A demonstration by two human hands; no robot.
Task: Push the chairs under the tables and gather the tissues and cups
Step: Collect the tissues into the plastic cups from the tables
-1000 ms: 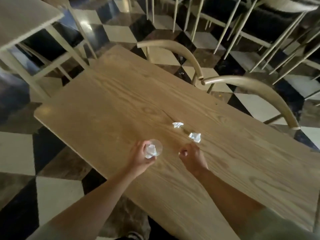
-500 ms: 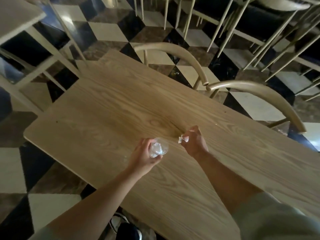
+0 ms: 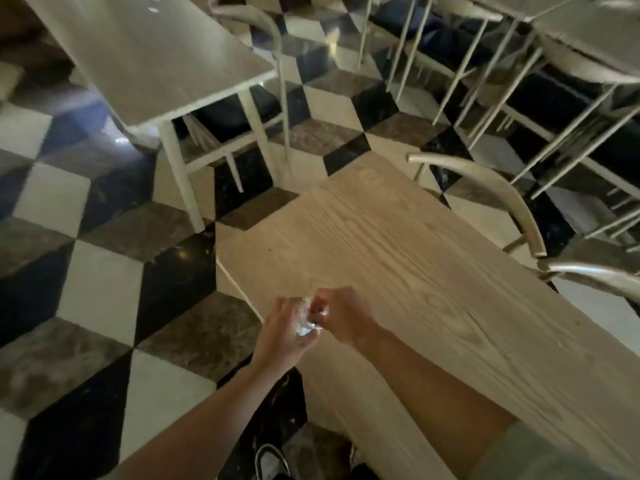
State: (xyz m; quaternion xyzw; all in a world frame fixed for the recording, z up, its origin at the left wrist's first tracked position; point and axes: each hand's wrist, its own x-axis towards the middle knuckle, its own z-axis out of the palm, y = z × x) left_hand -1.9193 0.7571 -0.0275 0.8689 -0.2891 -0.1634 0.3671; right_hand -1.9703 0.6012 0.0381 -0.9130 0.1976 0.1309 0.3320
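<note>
Our left hand point(image 3: 285, 336) holds the small clear plastic cup point(image 3: 306, 323) over the pale wooden worktop point(image 3: 433, 271); our right hand point(image 3: 341, 315) pinches tissue into it. No tissues remain visible; curved-back chairs point(image 3: 485, 188) look tucked.

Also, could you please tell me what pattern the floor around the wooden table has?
The floor has a cube-like pattern of white, black and brown marbled diamond tiles, seen in the head view.
</note>
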